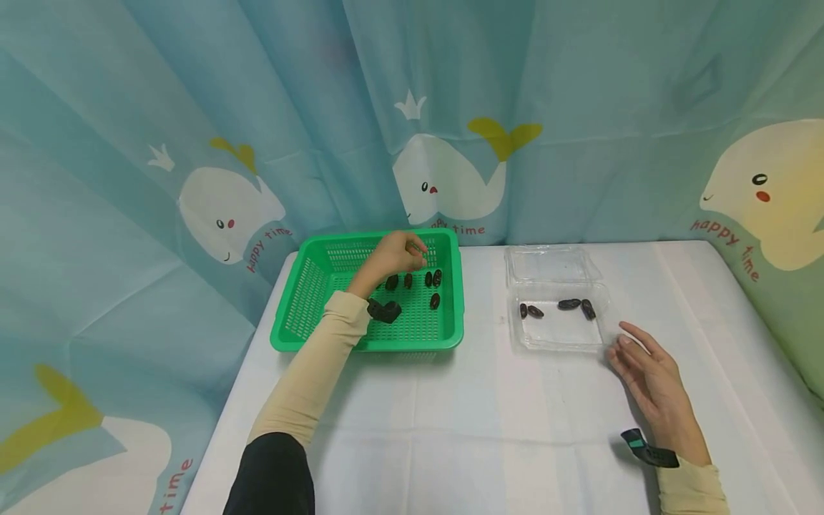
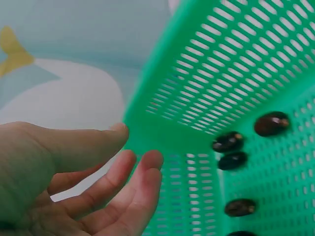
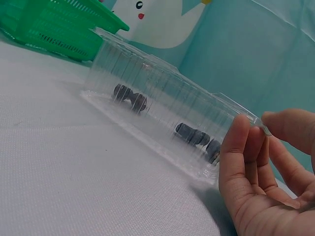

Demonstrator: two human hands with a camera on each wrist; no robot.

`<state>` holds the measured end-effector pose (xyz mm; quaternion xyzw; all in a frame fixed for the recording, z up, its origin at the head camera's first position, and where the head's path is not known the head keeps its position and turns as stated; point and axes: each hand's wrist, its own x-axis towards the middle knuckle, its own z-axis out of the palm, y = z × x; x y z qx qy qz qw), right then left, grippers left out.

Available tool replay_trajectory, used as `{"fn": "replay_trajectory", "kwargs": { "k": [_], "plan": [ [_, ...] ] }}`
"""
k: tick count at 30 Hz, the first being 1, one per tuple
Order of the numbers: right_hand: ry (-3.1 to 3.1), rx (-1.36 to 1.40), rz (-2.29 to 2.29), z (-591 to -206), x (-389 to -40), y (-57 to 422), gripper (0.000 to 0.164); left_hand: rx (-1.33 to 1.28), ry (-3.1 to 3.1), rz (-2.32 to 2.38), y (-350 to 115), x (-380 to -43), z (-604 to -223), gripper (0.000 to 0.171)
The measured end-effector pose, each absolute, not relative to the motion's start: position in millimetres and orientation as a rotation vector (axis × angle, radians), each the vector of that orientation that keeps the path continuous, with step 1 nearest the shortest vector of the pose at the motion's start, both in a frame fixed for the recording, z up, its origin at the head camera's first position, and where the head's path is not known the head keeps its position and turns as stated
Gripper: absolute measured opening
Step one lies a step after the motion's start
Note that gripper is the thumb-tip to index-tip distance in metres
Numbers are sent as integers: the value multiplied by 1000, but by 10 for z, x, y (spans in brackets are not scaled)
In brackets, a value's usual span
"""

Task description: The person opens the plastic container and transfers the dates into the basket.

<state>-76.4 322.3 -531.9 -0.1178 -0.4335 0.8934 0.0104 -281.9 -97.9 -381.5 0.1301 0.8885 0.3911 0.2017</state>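
My left hand hovers over the green plastic basket at its back part. In the left wrist view the thumb and fingers stand apart with nothing between them. Several dark brown dates lie on the basket floor, seemingly below the hand. To the right, my right hand pinches the near right corner of a clear plastic box between thumb and fingers, as the right wrist view shows. Several dates lie inside that box, in two groups. The box's lid is folded back.
A white cloth covers the table. Behind it hangs a blue curtain with printed whales, close to the basket's and lid's back edges. A band with a dark device sits on each wrist.
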Motion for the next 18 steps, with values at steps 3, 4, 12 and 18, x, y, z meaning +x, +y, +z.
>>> {"fn": "replay_trajectory", "kwargs": {
  "k": [3,4,12,18],
  "plan": [
    [-1348,-356,2793,-5323,-761,3225,36,407,2522,1079,-962,-2778,-3749,35],
    [-1344,-354,2796,-5323,-761,3224,37,423,2534,1071,-947,-2767,-3741,35],
    [-1374,-367,2769,-5314,-761,3220,35,606,2589,940,-643,-2654,-3746,28],
    [-1373,-372,2768,-5320,-761,3213,36,736,2564,884,-353,-2571,-3737,23]
  ]
}}
